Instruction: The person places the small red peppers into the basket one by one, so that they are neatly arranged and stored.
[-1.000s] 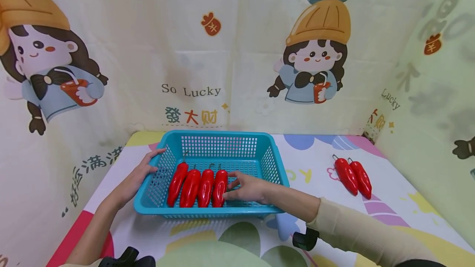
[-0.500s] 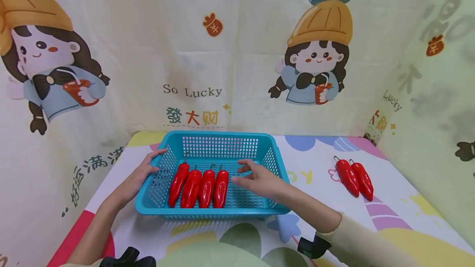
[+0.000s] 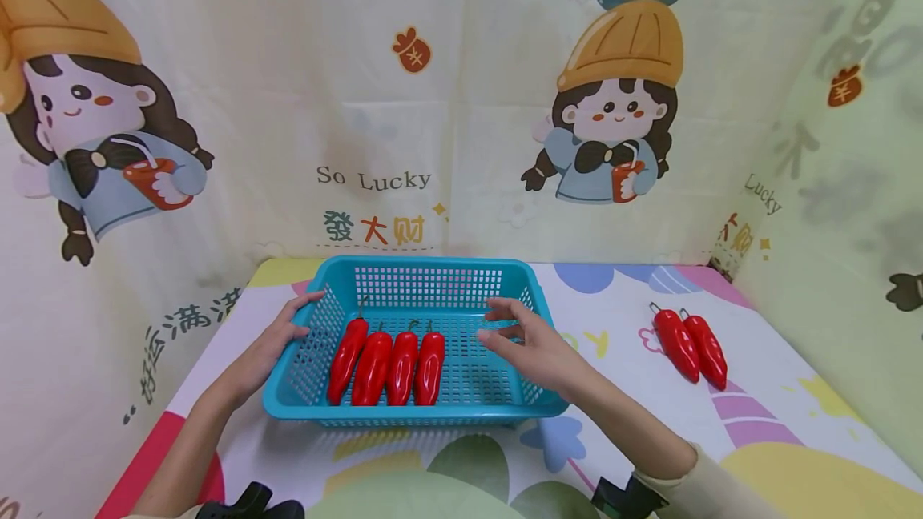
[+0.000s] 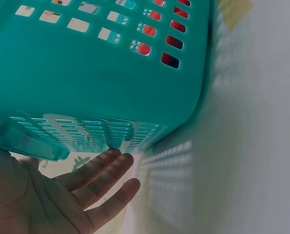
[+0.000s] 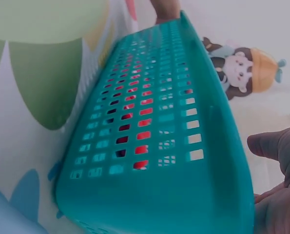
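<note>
A blue plastic basket (image 3: 433,411) with perforated walls stands on the table. Inside, towards its left, several glossy red chili peppers (image 3: 372,367) lie side by side, stems pointing to the back. My left hand (image 3: 265,352) rests against the basket's left end at the rim; the left wrist view shows its fingers (image 4: 108,173) fairly straight along the outer wall. Over the basket's right part hovers my right hand (image 3: 537,347), thumb and fingers spread and holding nothing. Two more red chili peppers (image 3: 690,348) lie on the table to the right of the basket.
The table (image 3: 288,471) has a colourful printed cover. A pale cloth wall (image 3: 476,102) with cartoon figures rises behind it, and another cloth (image 3: 858,207) closes the right side.
My right hand has let go of the rightmost chili pepper in the basket and moved right and up, away from it. My left hand stays at the basket's left rim.
</note>
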Motion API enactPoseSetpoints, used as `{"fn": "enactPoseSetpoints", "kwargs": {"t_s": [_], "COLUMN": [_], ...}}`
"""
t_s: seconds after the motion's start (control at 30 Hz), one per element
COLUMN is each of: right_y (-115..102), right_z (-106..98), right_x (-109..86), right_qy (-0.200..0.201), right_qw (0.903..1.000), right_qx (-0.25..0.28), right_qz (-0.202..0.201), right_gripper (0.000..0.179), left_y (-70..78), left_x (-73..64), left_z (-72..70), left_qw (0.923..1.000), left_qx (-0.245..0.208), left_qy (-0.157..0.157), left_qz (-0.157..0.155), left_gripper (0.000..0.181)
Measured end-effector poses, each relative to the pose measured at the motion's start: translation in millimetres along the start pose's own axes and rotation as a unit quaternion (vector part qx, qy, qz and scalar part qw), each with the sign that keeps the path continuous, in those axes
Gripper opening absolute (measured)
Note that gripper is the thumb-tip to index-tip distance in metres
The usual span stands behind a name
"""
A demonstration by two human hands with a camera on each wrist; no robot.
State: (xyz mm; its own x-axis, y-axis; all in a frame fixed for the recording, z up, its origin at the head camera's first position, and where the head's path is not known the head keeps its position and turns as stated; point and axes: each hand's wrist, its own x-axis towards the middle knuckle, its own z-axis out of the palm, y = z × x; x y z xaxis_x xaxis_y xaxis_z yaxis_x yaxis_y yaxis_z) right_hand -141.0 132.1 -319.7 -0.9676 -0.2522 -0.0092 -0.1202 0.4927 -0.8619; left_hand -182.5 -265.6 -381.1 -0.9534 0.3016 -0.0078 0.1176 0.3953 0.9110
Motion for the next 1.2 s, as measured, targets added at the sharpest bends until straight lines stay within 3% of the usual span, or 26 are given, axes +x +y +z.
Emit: {"fn": "enactPoseSetpoints", "kwargs": {"t_s": [0.2, 0.43, 1.2], "right_y": [2, 6, 38], "right_z": [-15, -32, -62], "right_x": [-7.6, -18.5, -27.9], "right_qy": [0.033, 0.062, 0.095], "right_qw": [0.9993, 0.998, 0.9948], "right_qx": [-0.003, 0.005, 0.012], "right_qz": [-0.02, -0.01, 0.036], "right_gripper": [0.063, 0.067, 0.069], "left_y": [1.3, 1.2, -1.4], "left_x": [1.3, 0.9, 0.8], "left_z": [-0.3, -0.5, 0.0], "left_qw": [1.0, 1.0, 1.0], "left_qx": [0.002, 0.003, -0.001], "left_qy": [0.0, 0.001, 0.001], "left_qz": [0.002, 0.001, 0.008], "left_gripper": [0.07, 0.072, 0.071]}}
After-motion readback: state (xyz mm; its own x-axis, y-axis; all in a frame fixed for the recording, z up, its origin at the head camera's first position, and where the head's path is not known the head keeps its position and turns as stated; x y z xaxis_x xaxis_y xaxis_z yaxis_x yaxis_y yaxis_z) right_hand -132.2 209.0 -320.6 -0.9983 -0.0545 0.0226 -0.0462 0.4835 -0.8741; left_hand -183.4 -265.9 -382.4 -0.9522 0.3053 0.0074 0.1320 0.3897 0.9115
